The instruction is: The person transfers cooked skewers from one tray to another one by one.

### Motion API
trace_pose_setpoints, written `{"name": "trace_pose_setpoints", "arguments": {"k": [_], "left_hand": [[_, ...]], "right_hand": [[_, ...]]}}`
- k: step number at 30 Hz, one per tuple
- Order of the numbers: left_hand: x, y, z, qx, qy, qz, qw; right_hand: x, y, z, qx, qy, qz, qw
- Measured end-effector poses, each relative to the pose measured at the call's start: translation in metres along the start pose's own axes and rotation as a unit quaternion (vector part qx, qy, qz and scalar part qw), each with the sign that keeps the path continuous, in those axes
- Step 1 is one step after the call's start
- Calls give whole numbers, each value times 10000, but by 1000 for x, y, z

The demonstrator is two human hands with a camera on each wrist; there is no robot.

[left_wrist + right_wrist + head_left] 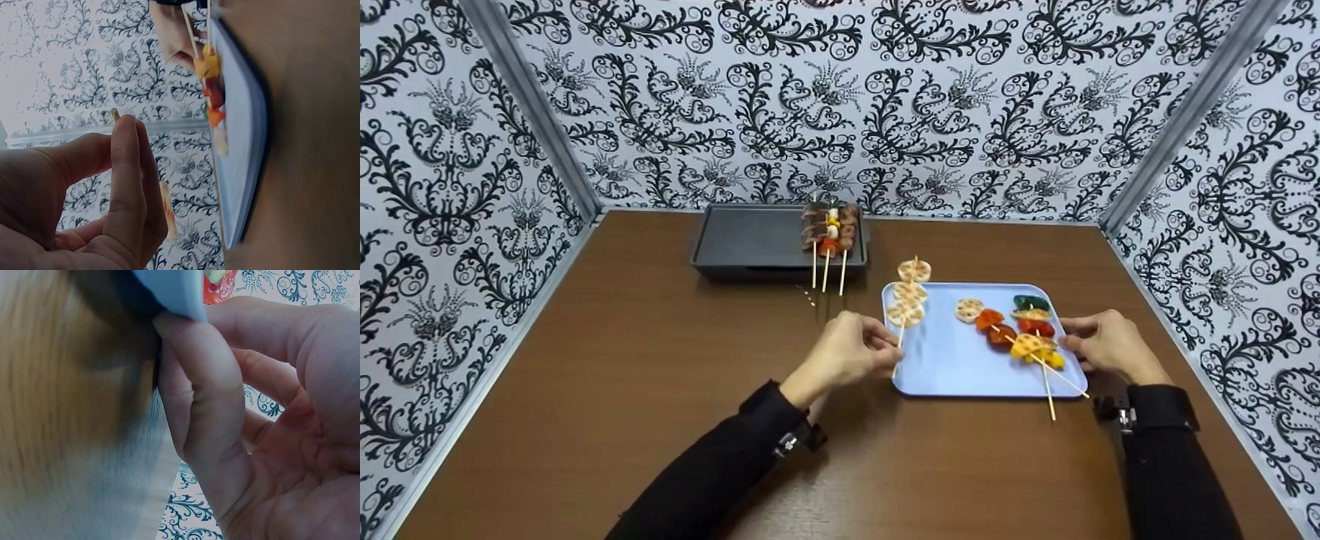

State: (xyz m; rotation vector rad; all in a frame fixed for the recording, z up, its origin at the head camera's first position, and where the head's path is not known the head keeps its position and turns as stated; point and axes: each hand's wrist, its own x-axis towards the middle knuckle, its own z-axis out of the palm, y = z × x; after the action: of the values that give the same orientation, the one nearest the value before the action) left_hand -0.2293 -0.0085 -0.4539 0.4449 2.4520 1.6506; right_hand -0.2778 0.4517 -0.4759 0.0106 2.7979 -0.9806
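My left hand [855, 346] pinches the bare stick end of a lotus root skewer [910, 292], whose pale slices stand over the left edge of the light blue tray [945, 375]. In the left wrist view the stick's tip pokes out between thumb and fingers. My right hand [1114, 346] grips the tray's right rim between thumb and fingers, as the right wrist view shows. Two vegetable skewers lie crossed on the tray: one with a lotus slice [969, 310] at its far end, the other with a green piece [1030, 302]. Their sticks overhang the near edge.
Behind and to the left stands a dark grill plate [754, 236]. Three skewers [830, 229] of meat and vegetables lie on its right side, sticks pointing toward me. Patterned walls [825, 97] enclose the brown table [660, 375] at the back and both sides.
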Motion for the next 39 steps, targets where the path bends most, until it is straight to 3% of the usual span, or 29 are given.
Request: {"name": "trace_pose_setpoints", "arguments": {"k": [10, 19, 26, 39], "left_hand": [[-1, -1, 31, -259, -297, -399, 9984], [-5, 3, 53, -788, -626, -841, 9914], [-2, 9, 67, -898, -724, -928, 9890], [14, 13, 90, -776, -552, -941, 9910]], "right_hand": [[0, 2, 1, -1, 33, -59, 10000], [1, 0, 1, -8, 69, -130, 9999], [1, 1, 1, -31, 51, -123, 9999], [1, 0, 0, 1, 36, -123, 9999]]}}
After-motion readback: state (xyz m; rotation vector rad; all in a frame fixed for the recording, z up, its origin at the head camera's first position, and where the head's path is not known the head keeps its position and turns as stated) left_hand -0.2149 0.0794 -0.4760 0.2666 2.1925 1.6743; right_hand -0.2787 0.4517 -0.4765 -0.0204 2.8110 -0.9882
